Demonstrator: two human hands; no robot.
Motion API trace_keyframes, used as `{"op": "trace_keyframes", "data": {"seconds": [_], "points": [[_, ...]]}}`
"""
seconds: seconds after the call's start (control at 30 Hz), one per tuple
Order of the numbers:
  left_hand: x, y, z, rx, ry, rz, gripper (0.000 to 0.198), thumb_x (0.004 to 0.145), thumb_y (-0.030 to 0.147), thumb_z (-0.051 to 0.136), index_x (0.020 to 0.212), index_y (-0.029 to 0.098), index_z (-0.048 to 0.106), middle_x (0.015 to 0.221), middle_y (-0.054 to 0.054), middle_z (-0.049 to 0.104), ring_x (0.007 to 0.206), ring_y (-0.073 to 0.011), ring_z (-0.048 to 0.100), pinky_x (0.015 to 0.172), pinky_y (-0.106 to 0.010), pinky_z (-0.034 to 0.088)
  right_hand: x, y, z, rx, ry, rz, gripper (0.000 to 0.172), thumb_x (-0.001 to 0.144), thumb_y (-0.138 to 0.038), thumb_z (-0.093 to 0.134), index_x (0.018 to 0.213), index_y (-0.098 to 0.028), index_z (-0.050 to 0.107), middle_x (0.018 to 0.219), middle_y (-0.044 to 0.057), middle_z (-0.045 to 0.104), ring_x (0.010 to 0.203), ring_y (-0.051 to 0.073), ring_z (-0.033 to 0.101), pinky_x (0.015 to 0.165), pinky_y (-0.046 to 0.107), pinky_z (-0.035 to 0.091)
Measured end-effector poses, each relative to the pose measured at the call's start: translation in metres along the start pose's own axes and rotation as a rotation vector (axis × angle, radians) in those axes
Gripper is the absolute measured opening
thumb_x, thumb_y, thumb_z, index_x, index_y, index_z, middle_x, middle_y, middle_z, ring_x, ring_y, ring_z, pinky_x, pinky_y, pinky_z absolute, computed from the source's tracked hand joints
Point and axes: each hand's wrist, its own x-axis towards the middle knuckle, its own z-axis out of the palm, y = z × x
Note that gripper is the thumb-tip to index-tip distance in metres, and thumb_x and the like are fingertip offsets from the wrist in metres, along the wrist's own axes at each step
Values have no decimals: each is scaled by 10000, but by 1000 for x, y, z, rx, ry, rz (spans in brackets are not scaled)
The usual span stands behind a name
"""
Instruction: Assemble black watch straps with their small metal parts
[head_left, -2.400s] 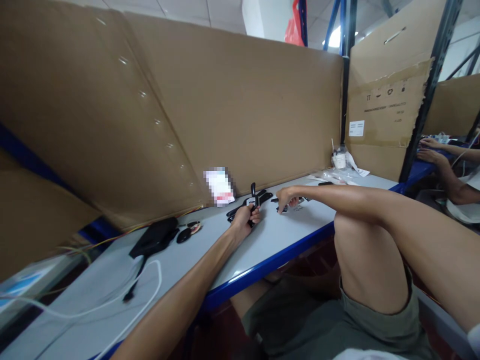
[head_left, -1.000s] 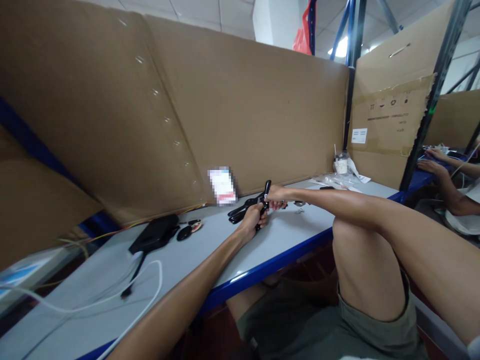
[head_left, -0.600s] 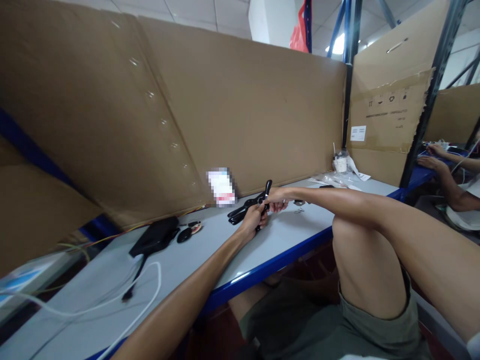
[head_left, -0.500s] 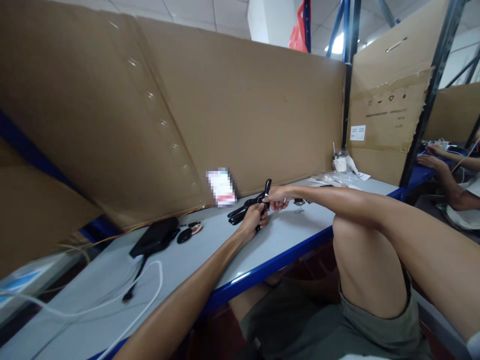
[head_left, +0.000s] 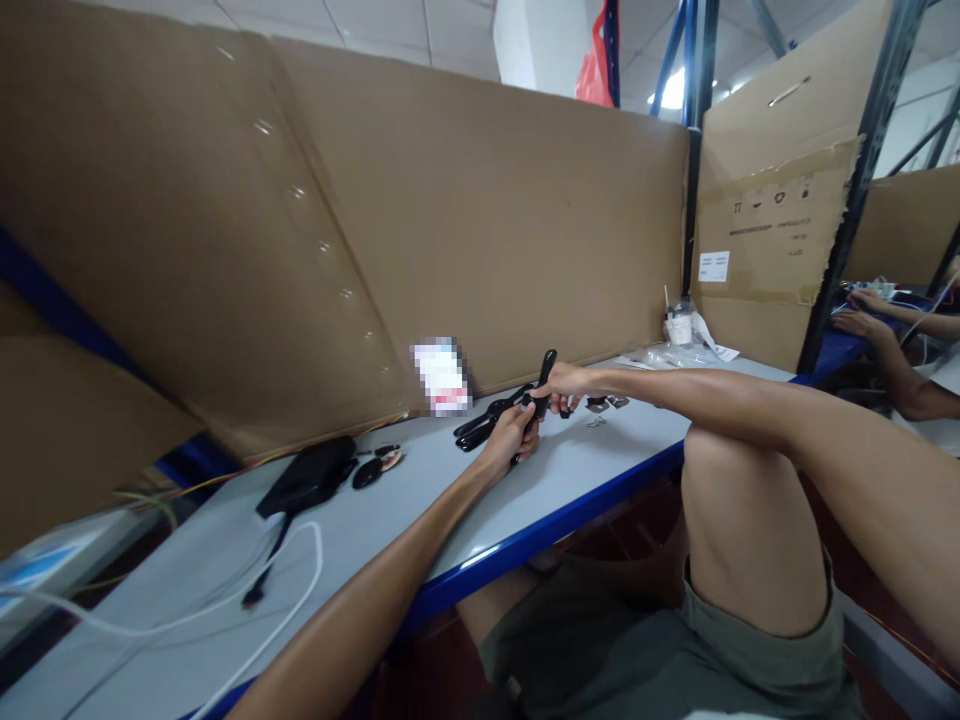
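My left hand (head_left: 510,440) is closed round a slim black plastic part (head_left: 543,378) that stands upright above the grey bench top (head_left: 525,480). My right hand (head_left: 561,384) pinches the same part near its upper half, fingers pressed together. Just behind the hands lies a small pile of similar black parts (head_left: 486,423). A few small metal pieces (head_left: 604,404) rest on the bench to the right of my right hand.
A black device with a cable (head_left: 304,478) and two small oval pieces (head_left: 375,465) lie to the left, with white cable (head_left: 247,610) nearer me. Cardboard walls (head_left: 450,220) back the bench. A small white container (head_left: 679,322) and plastic bags sit far right. Another person's arms (head_left: 885,325) work beyond the rack post.
My right hand left the small pieces on the bench and came over to pinch the black part held in my left hand. The part now sits slightly higher.
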Motion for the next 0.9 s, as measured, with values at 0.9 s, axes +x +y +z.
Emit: {"op": "trace_keyframes", "data": {"seconds": [0.9], "points": [[1, -2, -1, 146, -7, 171, 442, 920, 622, 673, 868, 220, 499, 515, 101, 389, 353, -68, 292, 317, -187, 250, -5, 1, -1, 4, 31, -47, 444, 971, -522, 719, 791, -123, 645, 648, 16, 651, 572, 102, 571, 589, 217, 468]]}}
